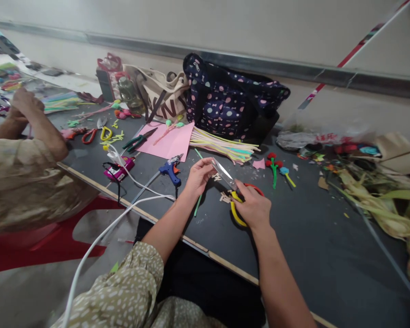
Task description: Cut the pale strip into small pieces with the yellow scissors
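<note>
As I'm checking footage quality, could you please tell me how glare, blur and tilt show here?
Head view, centre: glare brightens the steel scissors with red and yellow handles; head view, left: the neighbouring person's bare hands look soft; head view, top: the long grey wall rail slants down rightward, suggesting a tilted camera.

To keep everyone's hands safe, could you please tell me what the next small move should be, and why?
I would probably ease the left hand slightly back before any cut: the right hand holds the scissors with the blade tips very close to the left hand's fingers, though whether they touch is unclear.
</note>
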Demonstrator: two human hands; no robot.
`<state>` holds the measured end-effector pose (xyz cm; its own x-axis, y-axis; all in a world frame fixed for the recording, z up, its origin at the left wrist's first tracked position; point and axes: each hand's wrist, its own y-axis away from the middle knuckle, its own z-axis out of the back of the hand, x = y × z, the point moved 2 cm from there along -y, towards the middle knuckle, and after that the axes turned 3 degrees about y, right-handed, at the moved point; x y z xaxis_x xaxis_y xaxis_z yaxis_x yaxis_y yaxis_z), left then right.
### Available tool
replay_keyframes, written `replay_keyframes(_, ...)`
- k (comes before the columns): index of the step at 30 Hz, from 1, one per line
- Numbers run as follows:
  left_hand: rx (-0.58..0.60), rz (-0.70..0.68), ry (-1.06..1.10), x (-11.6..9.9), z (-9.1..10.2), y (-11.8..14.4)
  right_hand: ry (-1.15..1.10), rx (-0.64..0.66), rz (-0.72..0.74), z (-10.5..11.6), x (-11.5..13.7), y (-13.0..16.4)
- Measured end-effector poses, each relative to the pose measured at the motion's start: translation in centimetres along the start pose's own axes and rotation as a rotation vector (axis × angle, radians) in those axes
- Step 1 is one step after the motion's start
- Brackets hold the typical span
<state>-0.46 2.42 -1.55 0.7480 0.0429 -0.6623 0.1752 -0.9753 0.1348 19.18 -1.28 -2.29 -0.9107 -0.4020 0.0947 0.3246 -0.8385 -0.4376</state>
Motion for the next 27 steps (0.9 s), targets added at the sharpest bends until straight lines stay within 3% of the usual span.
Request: replay_keyframes(27, -0.022, -0.014, 0.016, 0.21, 0.10, -0.13, 0.050, -0.079, 0.029, 0.08, 0.28, -0.03)
